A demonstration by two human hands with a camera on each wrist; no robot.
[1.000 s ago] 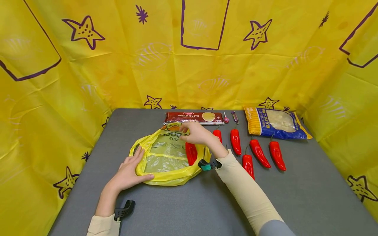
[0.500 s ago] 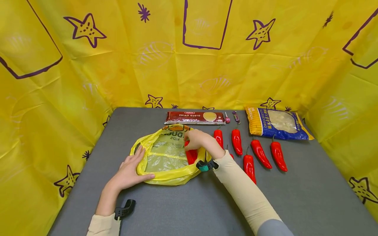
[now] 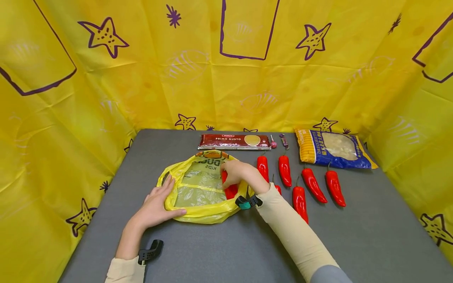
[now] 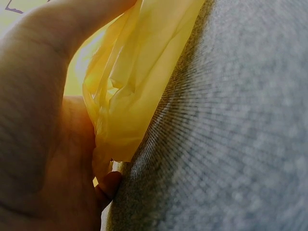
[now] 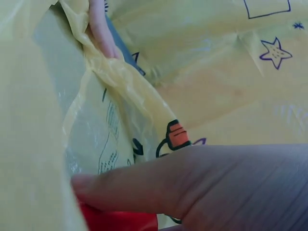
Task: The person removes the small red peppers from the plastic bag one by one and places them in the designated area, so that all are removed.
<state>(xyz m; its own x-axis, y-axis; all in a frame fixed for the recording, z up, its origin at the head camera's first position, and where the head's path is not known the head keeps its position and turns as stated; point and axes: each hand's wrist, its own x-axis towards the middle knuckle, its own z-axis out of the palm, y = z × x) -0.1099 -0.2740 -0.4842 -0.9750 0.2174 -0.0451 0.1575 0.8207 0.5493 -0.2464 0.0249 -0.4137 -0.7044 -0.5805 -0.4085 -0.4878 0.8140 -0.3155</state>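
A yellow plastic bag lies with its mouth spread wide, and see-through film with dark print shows inside. My left hand rests at the bag's left rim, fingers straight and thumb along the front edge. In the left wrist view, yellow film stands beside that palm. My right hand reaches into the bag's right side and grips a red chili pepper. The right wrist view has the thumb lying over the red pepper; the other fingers are mostly hidden.
Several more red peppers lie right of the bag. Behind stand a brown-red Primo Gusto packet, a lollipop, a small purple-wrapped candy and a blue-and-yellow pasta bag. Yellow printed cloth walls the grey table.
My right hand has come down from over the bag's opening onto the pepper inside, its fingers closing round it. The left hand and the bag stay about where they were.
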